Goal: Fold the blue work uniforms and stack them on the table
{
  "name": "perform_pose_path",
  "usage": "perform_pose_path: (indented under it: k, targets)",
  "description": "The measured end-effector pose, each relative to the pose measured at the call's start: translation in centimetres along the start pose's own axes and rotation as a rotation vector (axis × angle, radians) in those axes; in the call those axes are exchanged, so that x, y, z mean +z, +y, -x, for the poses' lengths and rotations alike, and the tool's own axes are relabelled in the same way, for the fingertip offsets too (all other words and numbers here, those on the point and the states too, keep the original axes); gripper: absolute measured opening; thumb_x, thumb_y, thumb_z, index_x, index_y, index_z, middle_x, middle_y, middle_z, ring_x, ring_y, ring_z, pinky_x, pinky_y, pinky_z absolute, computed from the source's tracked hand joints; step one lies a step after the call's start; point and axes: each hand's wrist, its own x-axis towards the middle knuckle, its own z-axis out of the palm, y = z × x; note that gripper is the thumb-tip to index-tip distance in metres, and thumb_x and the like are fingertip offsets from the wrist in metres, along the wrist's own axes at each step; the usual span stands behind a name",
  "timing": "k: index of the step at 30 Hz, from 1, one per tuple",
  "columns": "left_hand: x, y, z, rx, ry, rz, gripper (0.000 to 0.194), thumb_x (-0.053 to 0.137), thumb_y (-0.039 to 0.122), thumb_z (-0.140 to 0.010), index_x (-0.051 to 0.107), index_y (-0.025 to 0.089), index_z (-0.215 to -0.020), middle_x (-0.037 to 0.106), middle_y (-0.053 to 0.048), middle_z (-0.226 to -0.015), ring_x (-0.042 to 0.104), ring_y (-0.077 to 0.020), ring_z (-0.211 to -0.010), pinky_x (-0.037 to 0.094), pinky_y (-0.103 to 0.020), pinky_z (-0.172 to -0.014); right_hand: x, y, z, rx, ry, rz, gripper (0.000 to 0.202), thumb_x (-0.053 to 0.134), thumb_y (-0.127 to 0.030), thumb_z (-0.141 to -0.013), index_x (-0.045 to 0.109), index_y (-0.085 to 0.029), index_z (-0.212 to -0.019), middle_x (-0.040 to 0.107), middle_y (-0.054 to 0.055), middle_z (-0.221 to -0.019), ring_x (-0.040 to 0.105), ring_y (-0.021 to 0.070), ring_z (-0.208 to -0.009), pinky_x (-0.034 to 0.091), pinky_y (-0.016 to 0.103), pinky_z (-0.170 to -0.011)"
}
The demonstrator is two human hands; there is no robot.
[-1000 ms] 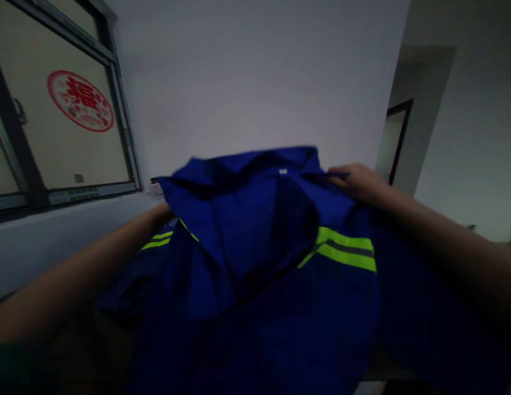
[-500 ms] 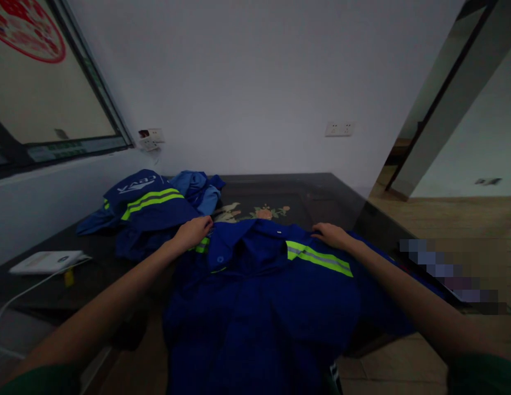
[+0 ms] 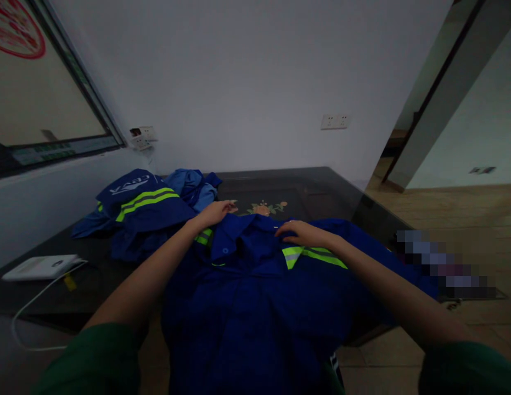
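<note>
A blue work jacket (image 3: 255, 307) with yellow-green reflective stripes lies over the front of the dark table, its lower part hanging down toward me. Its collar (image 3: 249, 241) faces the wall. Just behind the collar's left side is my left hand (image 3: 217, 212), its fingers slightly apart above the table and holding nothing visible. My right hand (image 3: 302, 232) rests over the jacket's right shoulder beside the collar, fingers curved and spread, with no cloth pinched in them.
More blue clothing (image 3: 146, 211) is heaped at the table's left. A white device (image 3: 41, 267) with a cable lies at the left edge. The dark table (image 3: 321, 181) meets the wall. A blurred-out object (image 3: 440, 263) is at the right.
My left hand has let go of the collar area and moved up and right. My right hand has moved left toward the collar and opened. The view has shifted slightly.
</note>
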Motion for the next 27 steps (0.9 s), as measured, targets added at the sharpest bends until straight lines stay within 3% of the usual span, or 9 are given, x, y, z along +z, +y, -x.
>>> perform_pose_path:
  k: [4, 7, 10, 13, 15, 18, 20, 23, 27]
  targets:
    - [-0.9, -2.2, 0.9, 0.168, -0.353, 0.129, 0.041, 0.050, 0.029, -0.085, 0.060, 0.016, -0.122, 0.063, -0.007, -0.126, 0.061, -0.0198, -0.111, 0.044, -0.024, -0.093, 1.9, -0.5, 2.5, -0.044, -0.094, -0.104, 0.024, 0.054, -0.016, -0.086, 0.069, -0.019, -0.105, 0.067, 0.007, -0.109, 0.060, 0.0203, -0.103, 0.043, 0.033, -0.094]
    - [-1.4, -1.3, 3.5, 0.235, -0.438, 0.211, 0.039, 0.054, 0.029, -0.083, 0.061, 0.016, -0.119, 0.064, -0.007, -0.124, 0.060, -0.0207, -0.111, 0.044, -0.024, -0.092, 2.9, -0.7, 4.4, -0.050, -0.053, -0.133, 0.022, 0.054, -0.017, -0.086, 0.069, -0.020, -0.102, 0.067, 0.007, -0.107, 0.058, 0.0206, -0.103, 0.042, 0.035, -0.094]
    - [-1.3, 1.4, 7.1, 0.233, -0.257, 0.220, 0.029, 0.055, 0.027, -0.084, 0.063, 0.016, -0.109, 0.069, -0.005, -0.109, 0.064, -0.0196, -0.097, 0.047, -0.024, -0.082, 3.2, -1.5, 4.9, -0.009, 0.015, -0.191, 0.016, 0.058, -0.020, -0.084, 0.070, -0.020, -0.095, 0.068, 0.007, -0.101, 0.059, 0.0212, -0.099, 0.043, 0.036, -0.091]
    - [0.0, 4.8, 10.8, 0.235, 0.127, 0.049, 0.018, 0.054, 0.023, -0.085, 0.061, 0.015, -0.100, 0.068, -0.007, -0.096, 0.063, -0.0203, -0.087, 0.046, -0.028, -0.074, 3.8, -3.4, 3.6, 0.103, 0.149, -0.460, 0.021, 0.057, -0.035, -0.086, 0.068, -0.018, -0.092, 0.069, 0.007, -0.093, 0.062, 0.0188, -0.084, 0.048, 0.032, -0.077]
    - [1.4, 6.9, 13.0, 0.326, 0.351, -0.127, 0.010, 0.051, 0.018, -0.087, 0.060, 0.016, -0.090, 0.067, -0.006, -0.085, 0.061, -0.0200, -0.080, 0.043, -0.031, -0.073, 4.8, -5.2, 2.2, 0.169, 0.183, -0.760, 0.035, 0.056, -0.049, -0.085, 0.066, -0.016, -0.092, 0.069, 0.006, -0.087, 0.063, 0.0171, -0.073, 0.048, 0.028, -0.062]
    - [3.6, 9.1, 15.6, 0.527, 0.529, -0.257, 0.016, 0.047, 0.014, -0.091, 0.060, 0.018, -0.082, 0.067, -0.003, -0.078, 0.060, -0.0180, -0.077, 0.040, -0.033, -0.073, 6.7, -7.4, 0.4, 0.249, 0.238, -1.127, 0.043, 0.068, -0.056, -0.072, 0.064, -0.015, -0.086, 0.068, 0.004, -0.078, 0.061, 0.0156, -0.066, 0.046, 0.026, -0.056]
    - [4.2, 9.8, 16.8, 0.587, 0.568, -0.239, 0.012, 0.050, 0.017, -0.091, 0.061, 0.018, -0.086, 0.070, -0.002, -0.083, 0.061, -0.0183, -0.082, 0.040, -0.034, -0.075, 7.8, -8.1, -0.1, 0.301, 0.326, -1.284, 0.040, 0.077, -0.050, -0.064, 0.065, -0.015, -0.080, 0.067, 0.001, -0.074, 0.059, 0.0136, -0.064, 0.045, 0.026, -0.060]
    - [3.4, 9.6, 18.2, 0.570, 0.535, -0.129, 0.012, 0.051, 0.020, -0.092, 0.062, 0.018, -0.097, 0.071, -0.003, -0.095, 0.062, -0.0201, -0.093, 0.044, -0.034, -0.080, 8.6, -8.0, 0.2, 0.324, 0.417, -1.414, 0.035, 0.084, -0.039, -0.057, 0.067, -0.015, -0.075, 0.067, 0.000, -0.071, 0.056, 0.0116, -0.062, 0.041, 0.025, -0.060]
    - [0.3, 7.7, 18.8, 0.275, 0.258, 0.158, 0.029, 0.036, 0.019, -0.096, 0.057, 0.019, -0.117, 0.069, -0.005, -0.100, 0.065, -0.0146, -0.079, 0.052, -0.026, -0.068, 8.3, -7.6, 0.9, 0.342, 0.399, -1.413, 0.031, 0.085, -0.036, -0.056, 0.064, -0.015, -0.066, 0.063, -0.002, -0.061, 0.047, 0.0078, -0.052, 0.032, 0.022, -0.051]
